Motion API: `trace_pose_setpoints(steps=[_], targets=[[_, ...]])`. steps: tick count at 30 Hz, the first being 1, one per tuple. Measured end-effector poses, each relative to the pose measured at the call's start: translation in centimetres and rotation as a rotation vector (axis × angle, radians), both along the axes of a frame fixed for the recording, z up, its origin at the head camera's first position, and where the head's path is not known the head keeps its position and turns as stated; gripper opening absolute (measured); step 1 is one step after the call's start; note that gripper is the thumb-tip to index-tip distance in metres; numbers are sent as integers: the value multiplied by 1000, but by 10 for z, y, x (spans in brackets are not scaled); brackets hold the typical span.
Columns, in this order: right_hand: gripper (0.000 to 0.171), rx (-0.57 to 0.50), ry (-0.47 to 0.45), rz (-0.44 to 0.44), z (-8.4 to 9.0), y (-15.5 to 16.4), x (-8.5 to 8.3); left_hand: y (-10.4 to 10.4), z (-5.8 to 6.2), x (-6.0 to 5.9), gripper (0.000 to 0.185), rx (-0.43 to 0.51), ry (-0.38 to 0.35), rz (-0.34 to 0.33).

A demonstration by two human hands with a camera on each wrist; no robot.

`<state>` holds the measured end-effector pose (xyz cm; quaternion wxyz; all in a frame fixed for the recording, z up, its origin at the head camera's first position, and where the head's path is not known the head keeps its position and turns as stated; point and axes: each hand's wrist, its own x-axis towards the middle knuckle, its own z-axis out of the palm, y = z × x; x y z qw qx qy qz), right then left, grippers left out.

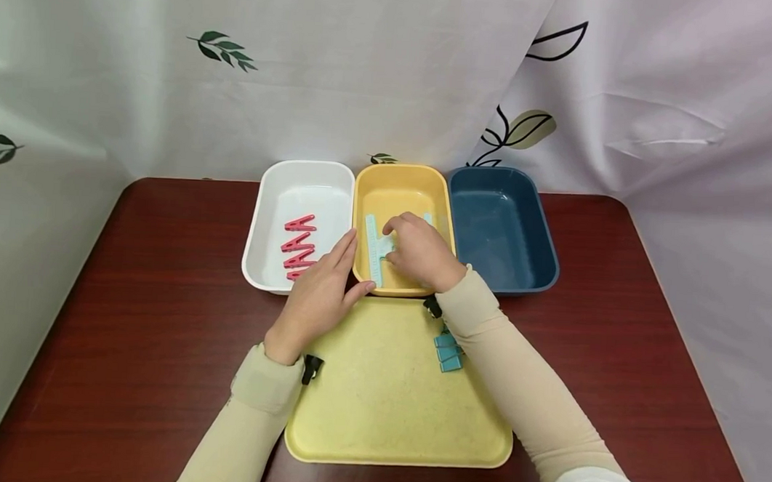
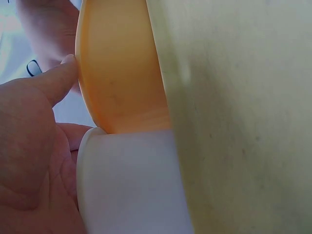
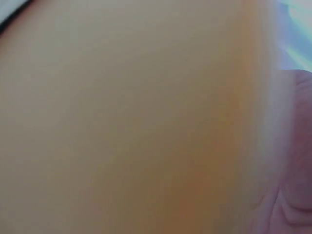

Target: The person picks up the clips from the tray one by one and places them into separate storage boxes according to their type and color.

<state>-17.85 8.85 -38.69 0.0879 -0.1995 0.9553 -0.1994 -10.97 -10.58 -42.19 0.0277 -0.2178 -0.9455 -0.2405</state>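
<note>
In the head view, my right hand reaches into the yellow bin, its finger and thumb pinching the tab of a light blue ruler clip. The clip's long, marked edge lies along the bin's left side. Another light blue piece shows beyond the hand, mostly hidden. My left hand rests with straight fingers across the adjoining rims of the white bin and the yellow bin; its thumb touches the yellow rim in the left wrist view. The right wrist view is blurred, with the right hand only at its edge.
Several pink clothespins lie in the white bin. A dark blue bin stands at the right of the row. On the yellow tray in front, teal binder clips sit partly under the right forearm. A patterned curtain hangs behind.
</note>
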Motion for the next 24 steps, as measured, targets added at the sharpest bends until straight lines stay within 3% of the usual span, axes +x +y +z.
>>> trace_pose_setpoints(steps=[10, 17, 24], targets=[[35, -91, 84, -4, 17, 29, 24, 1, 1, 1, 80, -3, -14, 7], [30, -178, 124, -3, 21, 44, 40, 2, 0, 0, 80, 2, -4, 4], [32, -198, 148, -2, 20, 58, 54, 1, 0, 0, 80, -2, -17, 11]])
